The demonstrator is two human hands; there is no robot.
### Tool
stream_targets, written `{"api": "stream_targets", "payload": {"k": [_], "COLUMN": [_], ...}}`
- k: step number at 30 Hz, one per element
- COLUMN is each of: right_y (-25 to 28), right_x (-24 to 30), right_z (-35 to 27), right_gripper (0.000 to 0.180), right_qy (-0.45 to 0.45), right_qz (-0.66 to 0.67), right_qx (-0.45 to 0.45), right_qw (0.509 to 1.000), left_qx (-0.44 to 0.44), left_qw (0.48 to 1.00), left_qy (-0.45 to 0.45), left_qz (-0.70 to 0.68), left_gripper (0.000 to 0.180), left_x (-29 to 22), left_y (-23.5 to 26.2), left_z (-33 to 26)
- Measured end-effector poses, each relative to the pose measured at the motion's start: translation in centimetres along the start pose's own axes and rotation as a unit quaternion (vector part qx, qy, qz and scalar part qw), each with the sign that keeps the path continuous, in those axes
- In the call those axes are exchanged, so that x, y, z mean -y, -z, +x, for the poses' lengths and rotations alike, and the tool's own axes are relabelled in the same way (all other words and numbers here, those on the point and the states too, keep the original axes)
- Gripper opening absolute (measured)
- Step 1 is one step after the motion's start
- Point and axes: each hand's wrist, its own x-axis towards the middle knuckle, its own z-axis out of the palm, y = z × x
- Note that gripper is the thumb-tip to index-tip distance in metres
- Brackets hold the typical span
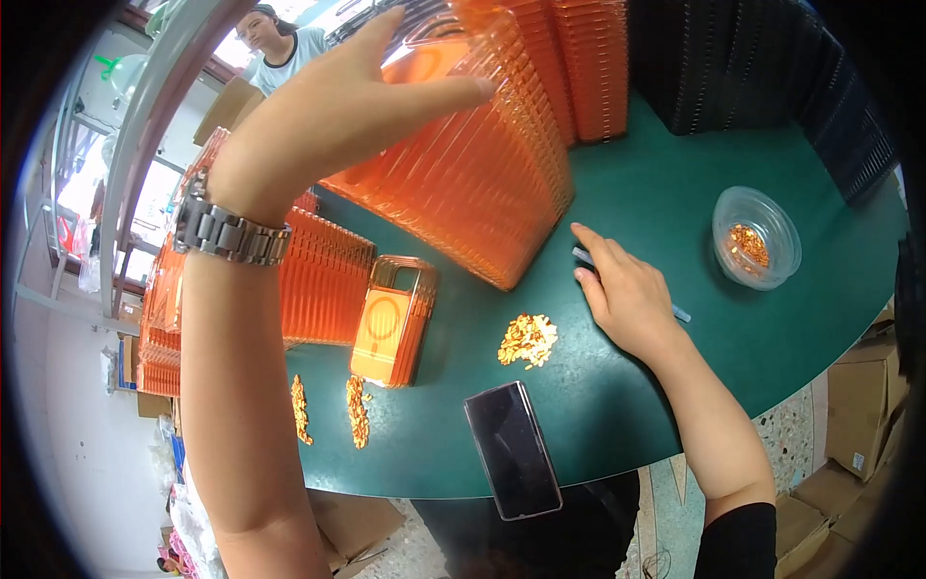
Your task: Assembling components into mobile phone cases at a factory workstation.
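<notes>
My left hand [357, 101], a metal-band watch [231, 232] on its wrist, reaches over a tall stack of clear orange phone cases [463, 183]. Its thumb and a finger are spread apart against the near upper part of the stack; the other fingers are hidden. My right hand [627, 294] rests low on the green table, closed around a thin translucent stick [681, 314] that pokes out on both sides. Left of that hand lies a pile of small orange-gold pieces [528, 341]. A short stack of orange phone cases [391, 328] stands farther left.
Two thin rows of small gold pieces [358, 412] lie near the left edge. A dark smartphone [513, 449] overhangs the front edge. At right stands a clear plastic bowl [757, 241] with more pieces. Black stacks [714, 68] line the back; cardboard boxes [863, 396] sit beyond the table.
</notes>
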Motion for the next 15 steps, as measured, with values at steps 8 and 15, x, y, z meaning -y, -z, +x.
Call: {"api": "stream_targets", "payload": {"k": [8, 15], "right_y": [0.8, 1.7], "right_x": [0.0, 1.6], "right_z": [0.1, -0.3], "right_gripper": [0.048, 0.019], "right_qy": [-0.019, 0.017], "right_qz": [0.012, 0.028], "right_qx": [0.004, 0.16], "right_qw": [1.0, 0.987], "left_qx": [-0.101, -0.121], "left_qw": [0.876, 0.811], "left_qy": [0.005, 0.264], "left_qz": [-0.471, -0.508], "left_gripper": [0.063, 0.071], "left_x": [5.7, 7.0], "left_y": [3.9, -6.4], "left_z": [-9.3, -30.5]}}
